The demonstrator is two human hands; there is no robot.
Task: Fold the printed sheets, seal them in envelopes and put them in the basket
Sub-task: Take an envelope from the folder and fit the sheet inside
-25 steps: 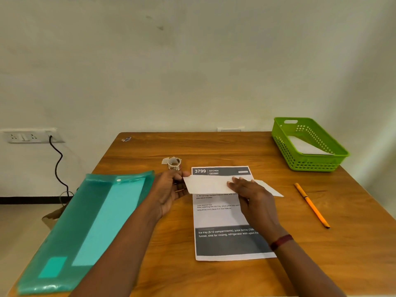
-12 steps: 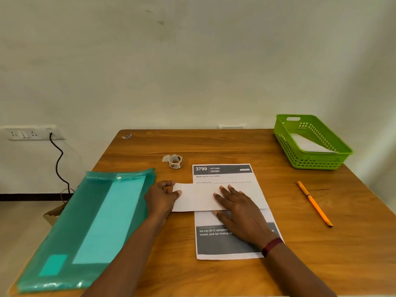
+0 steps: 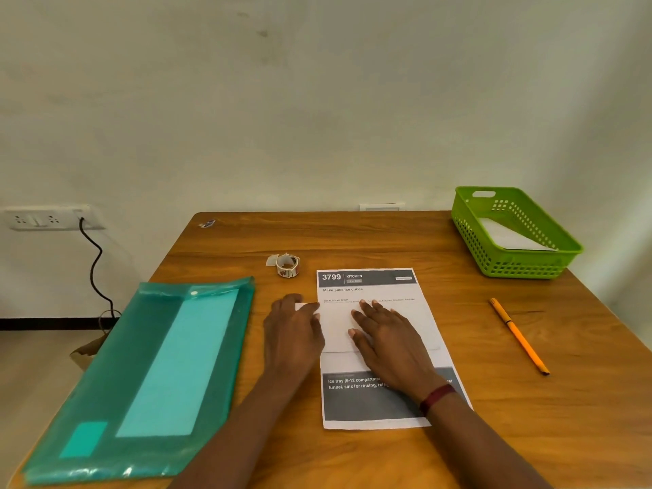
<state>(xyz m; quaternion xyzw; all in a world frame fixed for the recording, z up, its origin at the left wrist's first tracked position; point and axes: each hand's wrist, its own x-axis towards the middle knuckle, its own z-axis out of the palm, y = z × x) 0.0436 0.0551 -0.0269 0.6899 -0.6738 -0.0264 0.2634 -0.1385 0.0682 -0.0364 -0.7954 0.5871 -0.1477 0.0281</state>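
A printed sheet (image 3: 368, 278) with a dark header reading 3799 KITCHEN lies flat on the wooden table in front of me. A white envelope (image 3: 337, 333) lies crosswise over the sheet's middle, its left end past the sheet's edge. My left hand (image 3: 293, 333) rests on that left end with the fingers laid flat. My right hand (image 3: 388, 344) presses flat on the envelope, fingers spread. At the far right stands the green basket (image 3: 518, 271), holding one white envelope (image 3: 511, 238).
A teal plastic folder (image 3: 158, 365) covers the table's left side. A small tape roll (image 3: 287, 265) sits just beyond the sheet. An orange pen (image 3: 518, 335) lies to the right. A wall socket with a black cable (image 3: 91, 262) is at the left.
The envelope has come down from the sheet's header to its middle and lies flat. Both hands moved toward me with it; the left hand went from holding its edge to resting on it.
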